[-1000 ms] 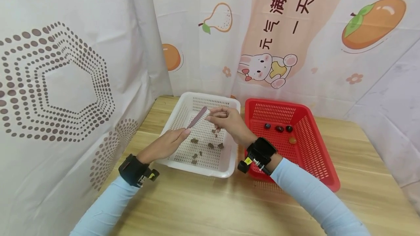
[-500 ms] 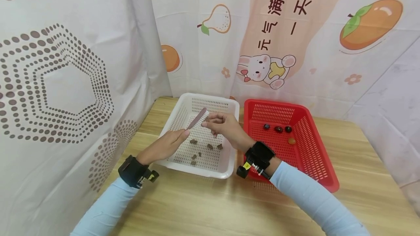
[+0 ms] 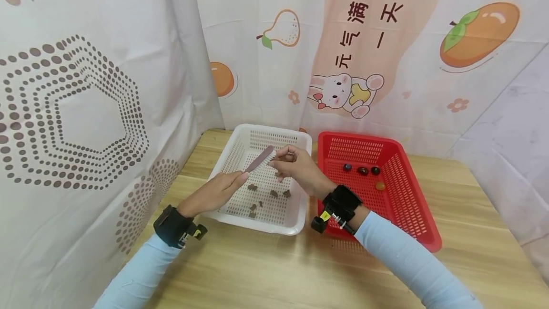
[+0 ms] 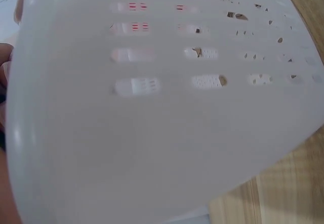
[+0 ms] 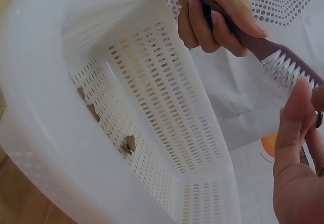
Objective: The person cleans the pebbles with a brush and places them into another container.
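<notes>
In the head view my left hand (image 3: 216,193) grips the handle of a purple brush (image 3: 260,157) with white bristles, above the white basket (image 3: 270,225). The right wrist view shows the left fingers curled round that handle. My right hand (image 3: 299,168) is at the bristles with thumb and fingers pinched together. Between them is a small dark piece (image 5: 319,119), mostly hidden by the fingers, so its kind cannot be told. Several small brown clumps (image 3: 274,194) lie on the white basket's floor below the hands.
A red basket (image 3: 418,204) stands to the right, holding several small smooth stones (image 3: 362,170), dark ones and an orange one. Both baskets are on a wooden table (image 3: 266,271). Printed curtains (image 3: 240,4) hang behind and at the left.
My right fingertips have gone down and left along the bristles, then back toward the right. The brush tip has shifted slightly right. The left grip stays the same.
</notes>
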`<state>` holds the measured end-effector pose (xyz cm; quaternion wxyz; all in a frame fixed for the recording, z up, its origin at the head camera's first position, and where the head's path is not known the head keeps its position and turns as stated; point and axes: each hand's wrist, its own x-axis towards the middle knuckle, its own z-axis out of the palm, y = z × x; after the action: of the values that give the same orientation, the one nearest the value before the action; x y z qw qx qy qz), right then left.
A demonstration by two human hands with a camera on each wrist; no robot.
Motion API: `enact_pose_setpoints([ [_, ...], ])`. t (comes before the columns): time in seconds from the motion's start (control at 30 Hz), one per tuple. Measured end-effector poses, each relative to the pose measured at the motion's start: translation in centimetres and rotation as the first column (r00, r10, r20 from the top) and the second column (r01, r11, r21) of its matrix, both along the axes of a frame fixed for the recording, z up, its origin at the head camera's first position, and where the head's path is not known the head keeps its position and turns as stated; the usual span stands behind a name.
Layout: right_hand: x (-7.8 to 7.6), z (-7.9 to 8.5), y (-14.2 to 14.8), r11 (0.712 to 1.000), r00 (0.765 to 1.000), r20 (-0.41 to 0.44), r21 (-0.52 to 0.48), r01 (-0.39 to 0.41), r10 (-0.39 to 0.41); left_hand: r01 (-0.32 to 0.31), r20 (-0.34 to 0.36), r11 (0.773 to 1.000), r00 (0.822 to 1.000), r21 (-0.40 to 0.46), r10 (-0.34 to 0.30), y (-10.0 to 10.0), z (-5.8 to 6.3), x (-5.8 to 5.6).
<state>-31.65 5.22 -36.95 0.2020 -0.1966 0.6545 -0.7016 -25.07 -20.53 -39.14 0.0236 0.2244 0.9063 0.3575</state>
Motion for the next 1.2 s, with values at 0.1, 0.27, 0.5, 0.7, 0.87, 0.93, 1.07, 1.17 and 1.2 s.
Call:
enact_pose_setpoints([
  [0.1, -0.03, 0.02, 0.18, 1.0, 1.0, -0.016, 0.003, 0.006, -0.005, -0.008, -0.007, 1.0, 1.0, -0.002, 0.008, -0.1, -0.02, 0.04],
  [0.27, 0.02, -0.08, 0.29, 0.998, 1.0, -0.021, 0.064, 0.005, -0.004, -0.007, -0.02, 1.0, 1.0, 0.004, 0.008, -0.26, -0.14, 0.03],
  [0.5, 0.17, 0.21, 0.06, 0.988, 0.995, -0.096, 0.152, -0.018, 0.033, -0.007, -0.009, 1.0, 1.0, 0.003, 0.007, -0.38, -0.12, 0.11],
  [0.7, -0.06, 0.75, -0.14, 0.983, 0.987, -0.158, 0.185, 0.012, 0.017, -0.013, -0.013, 1.0, 1.0, 0.002, 0.013, -0.5, -0.03, 0.1],
  [0.87, 0.06, 0.62, -0.23, 0.979, 0.988, -0.146, 0.204, -0.01, 0.04, -0.004, 0.0, 1.0, 1.0, -0.003, 0.004, -0.45, -0.08, 0.09],
  [0.93, -0.04, 0.57, -0.18, 0.981, 0.988, -0.155, 0.193, 0.033, -0.003, -0.001, 0.006, 1.0, 1.0, -0.009, 0.001, -0.43, -0.14, 0.12],
  [1.07, -0.03, 0.53, -0.2, 0.976, 0.985, -0.172, 0.216, 0.031, 0.007, -0.005, -0.003, 1.0, 1.0, -0.011, 0.005, -0.35, -0.21, 0.1],
  [1.17, 0.04, 0.51, -0.18, 0.972, 0.985, -0.167, 0.237, 0.005, 0.036, -0.012, -0.003, 1.0, 1.0, -0.007, 0.012, -0.25, -0.22, 0.03],
  [1.2, 0.01, 0.52, -0.14, 0.973, 0.985, -0.17, 0.232, 0.017, 0.023, -0.01, -0.001, 1.0, 1.0, -0.008, 0.01, -0.2, -0.22, -0.01],
])
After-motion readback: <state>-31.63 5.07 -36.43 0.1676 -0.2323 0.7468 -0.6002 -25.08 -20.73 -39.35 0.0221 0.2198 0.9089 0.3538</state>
